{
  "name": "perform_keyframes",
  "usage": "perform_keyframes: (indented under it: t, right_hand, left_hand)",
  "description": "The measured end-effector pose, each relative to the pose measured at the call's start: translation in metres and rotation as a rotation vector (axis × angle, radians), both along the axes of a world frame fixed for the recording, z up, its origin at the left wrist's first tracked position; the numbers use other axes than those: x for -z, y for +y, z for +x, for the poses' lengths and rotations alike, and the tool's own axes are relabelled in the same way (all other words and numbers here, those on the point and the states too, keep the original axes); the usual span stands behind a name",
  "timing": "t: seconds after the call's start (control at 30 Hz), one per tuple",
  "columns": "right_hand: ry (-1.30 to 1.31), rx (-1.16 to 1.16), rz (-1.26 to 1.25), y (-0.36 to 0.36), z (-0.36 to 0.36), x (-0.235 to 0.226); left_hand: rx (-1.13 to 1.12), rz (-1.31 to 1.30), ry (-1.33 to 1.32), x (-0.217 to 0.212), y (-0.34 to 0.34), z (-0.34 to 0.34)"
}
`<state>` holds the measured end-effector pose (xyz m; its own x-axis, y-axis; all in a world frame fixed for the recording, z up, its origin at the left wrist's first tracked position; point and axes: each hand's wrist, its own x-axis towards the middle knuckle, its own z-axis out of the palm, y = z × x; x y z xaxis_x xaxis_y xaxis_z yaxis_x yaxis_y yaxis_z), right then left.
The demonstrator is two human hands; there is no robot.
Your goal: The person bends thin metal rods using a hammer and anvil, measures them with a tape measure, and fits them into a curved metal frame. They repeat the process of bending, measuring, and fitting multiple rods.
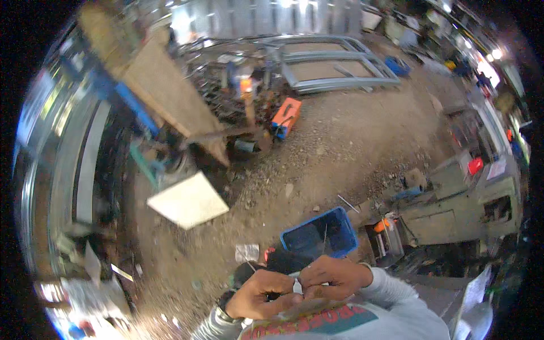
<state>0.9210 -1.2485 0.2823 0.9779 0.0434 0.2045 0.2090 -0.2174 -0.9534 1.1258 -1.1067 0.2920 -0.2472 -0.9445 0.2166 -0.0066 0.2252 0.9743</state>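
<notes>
My left hand and my right hand are close together in front of my chest, fingers curled inward and both closed. A short thin rod sticks up from behind the left hand. Another thin rod rises past the right hand, across the blue tub beyond it. Between the fingertips shows a small whitish piece, too blurred to name. A dark watch is on my left wrist.
A pale square board lies left of centre. Ahead are an orange box-shaped tool and a grey metal frame on the dirt floor. A large plank leans at left. A greenish metal bench stands at right.
</notes>
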Motion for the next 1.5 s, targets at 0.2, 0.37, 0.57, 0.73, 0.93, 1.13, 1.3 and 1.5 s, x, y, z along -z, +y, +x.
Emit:
perform_keyframes:
  t: [0.2, 0.37, 0.57, 0.73, 0.93, 1.13, 1.3, 1.5]
  right_hand:
    - [0.194, 0.095, 0.366, -0.156, 0.039, -0.034]
    - [0.373, 0.387, 0.234, -0.305, 0.034, -0.038]
    - [0.352, 0.755, 0.262, -0.431, 0.027, -0.039]
    - [0.527, 1.006, 0.479, -0.508, 0.018, -0.042]
    - [0.367, 1.234, 0.343, -0.677, -0.045, -0.038]
    - [0.338, 1.428, 0.157, -0.851, -0.17, -0.034]
    - [0.469, 1.273, 0.218, -1.007, -0.287, -0.053]
    - [0.377, 1.31, 0.191, -1.182, -0.427, -0.027]
  left_hand:
    - [0.337, 0.118, 0.182, -0.015, -0.221, 0.069]
    - [0.828, 0.246, 0.115, 0.012, -0.438, 0.078]
    - [1.167, 0.323, -0.083, -0.018, -0.654, 0.069]
    - [1.422, 0.449, -0.265, 0.022, -0.791, 0.044]
    - [1.451, 0.416, -0.177, 0.033, -0.97, -0.038]
    - [1.511, 0.475, -0.258, 0.033, -1.172, -0.194]
    - [1.444, 0.513, -0.311, 0.011, -1.323, -0.292]
    - [1.411, 0.573, -0.223, 0.038, -1.489, -0.414]
